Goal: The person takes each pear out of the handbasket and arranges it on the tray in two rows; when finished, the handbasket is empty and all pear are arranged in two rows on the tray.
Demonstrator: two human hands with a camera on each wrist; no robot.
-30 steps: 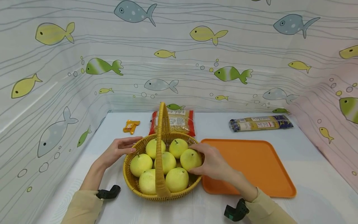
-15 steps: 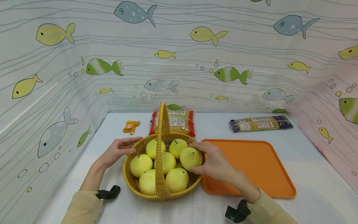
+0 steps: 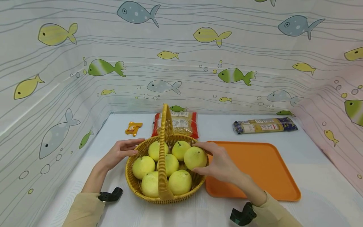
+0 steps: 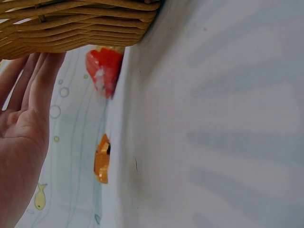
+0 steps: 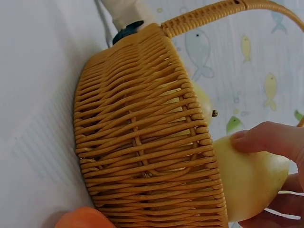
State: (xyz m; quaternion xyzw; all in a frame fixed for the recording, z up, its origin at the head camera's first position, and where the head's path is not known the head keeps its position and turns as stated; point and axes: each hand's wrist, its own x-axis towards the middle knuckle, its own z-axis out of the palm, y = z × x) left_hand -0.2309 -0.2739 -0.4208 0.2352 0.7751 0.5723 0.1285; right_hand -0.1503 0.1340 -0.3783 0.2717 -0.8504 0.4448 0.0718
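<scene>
A woven yellow basket [image 3: 133, 183] with a tall handle [image 3: 163, 138] holds several pale yellow round fruits. My right hand [image 3: 218, 162] grips the fruit [image 3: 195, 157] at the basket's right rim, lifted a little above the others; the right wrist view shows fingertips [image 5: 266, 140] curled over that fruit [image 5: 247, 180] beside the basket wall [image 5: 142, 156]. My left hand [image 3: 120, 151] rests with straight fingers against the basket's left rim; in the left wrist view its fingers [image 4: 40, 80] lie along the basket's underside [image 4: 76, 28].
An orange tray [image 3: 255, 167] lies just right of the basket. At the back of the white table lie a red noodle packet [image 3: 181, 123], a small orange wrapper [image 3: 133, 127] and a long pasta pack [image 3: 265, 124]. Fish-patterned walls close in three sides.
My right hand has raised the gripped fruit slightly and drawn it toward the basket's right rim. The left hand and the basket have stayed put.
</scene>
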